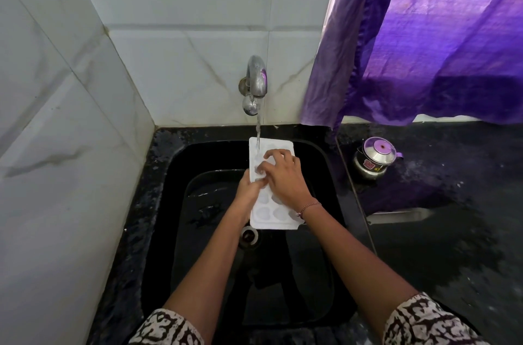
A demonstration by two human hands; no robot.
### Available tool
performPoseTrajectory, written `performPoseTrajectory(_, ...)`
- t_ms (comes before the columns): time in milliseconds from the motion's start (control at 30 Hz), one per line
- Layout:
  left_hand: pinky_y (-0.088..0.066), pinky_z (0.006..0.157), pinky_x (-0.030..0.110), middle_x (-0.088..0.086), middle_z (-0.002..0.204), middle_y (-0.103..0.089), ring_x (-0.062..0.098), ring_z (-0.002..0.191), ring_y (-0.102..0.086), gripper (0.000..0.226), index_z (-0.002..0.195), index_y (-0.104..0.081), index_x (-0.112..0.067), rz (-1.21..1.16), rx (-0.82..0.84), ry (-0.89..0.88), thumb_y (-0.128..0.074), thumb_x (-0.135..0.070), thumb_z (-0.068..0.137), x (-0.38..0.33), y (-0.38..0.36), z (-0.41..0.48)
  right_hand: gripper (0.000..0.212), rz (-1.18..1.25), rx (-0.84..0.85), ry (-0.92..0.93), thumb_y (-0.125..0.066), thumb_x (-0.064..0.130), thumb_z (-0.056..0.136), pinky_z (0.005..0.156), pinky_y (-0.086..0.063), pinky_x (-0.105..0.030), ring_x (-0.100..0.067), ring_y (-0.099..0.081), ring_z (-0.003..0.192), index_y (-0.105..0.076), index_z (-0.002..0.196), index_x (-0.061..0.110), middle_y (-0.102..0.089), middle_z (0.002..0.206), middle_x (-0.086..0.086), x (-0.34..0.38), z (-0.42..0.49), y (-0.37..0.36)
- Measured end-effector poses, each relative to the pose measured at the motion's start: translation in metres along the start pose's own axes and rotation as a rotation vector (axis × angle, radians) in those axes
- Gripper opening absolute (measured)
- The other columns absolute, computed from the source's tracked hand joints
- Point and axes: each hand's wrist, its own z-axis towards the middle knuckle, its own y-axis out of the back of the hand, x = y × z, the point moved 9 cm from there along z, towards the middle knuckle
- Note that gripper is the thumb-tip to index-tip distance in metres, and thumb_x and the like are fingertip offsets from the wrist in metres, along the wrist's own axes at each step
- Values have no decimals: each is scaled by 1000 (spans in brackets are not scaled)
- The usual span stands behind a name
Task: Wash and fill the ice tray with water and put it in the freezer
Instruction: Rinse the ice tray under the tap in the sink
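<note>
Ice tray (267, 213), white with rounded cells, is held lengthwise over the middle of the black sink (162, 152), above its drain (249, 235). Its far end sits under the thin stream of water (258, 129) running from the steel tap (256, 78) on the tiled wall behind the sink. The left hand (247, 189) grips the tray's left edge, fingers wrapped under it. The right hand (285, 177) lies on top, its bent fingers (271, 156) pressing into the cells; whether they grip I cannot tell.

Right of the sink, on the dark speckled desk (452, 231), stands a steel pot (373, 159) with a red sticker (369, 166); its writing is too small to read. A purple curtain (424, 47) hangs above that side. The tray's edges stand apart from the sink walls all round, with open basin to its left and near side.
</note>
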Motion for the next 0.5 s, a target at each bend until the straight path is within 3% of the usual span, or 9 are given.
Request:
performPoseTrajectory(67,-53,68,33,6,100,-64,22,87,-65,37,120,-49,-22,0,5,5,-55,-4,88,2,0,0,20,-26,-9,-18,-54,20,85,98,-33,-48,-28,-43,121,-67,100,26,-52,125,-2,-4,0,-2)
performPoseTrajectory(133,-54,70,35,6,101,-65,23,89,-65,38,121,-49,-22,6,3,7,-55,-5,88,2,2,0,26,6,50,8,-45,26,90,109,-18,-54,-27,-35,131,-65,107,26,-47,134,-1,-3,0,-10)
performPoseTrajectory(233,-56,80,42,10,108,-66,28,96,-66,39,126,-50,-20,2,4,-8,-56,-9,90,2,7,2,56,80,152,58,-17,50,91,113,5,-59,-23,-16,142,-61,120,31,-35,145,3,-1,-2,-18)
performPoseTrajectory(400,-56,76,40,7,104,-66,26,93,-66,33,120,-51,-22,-6,9,6,-60,-13,89,5,5,-1,70,57,130,19,-9,64,84,114,7,-57,-20,-18,139,-63,108,26,-37,137,2,-5,-3,-14)
performPoseTrajectory(500,-56,78,40,5,101,-65,25,91,-66,30,119,-51,-24,18,-7,13,-59,-16,91,6,6,0,73,70,157,16,-7,63,83,113,8,-57,-21,-15,141,-61,114,24,-32,143,1,0,-2,-20)
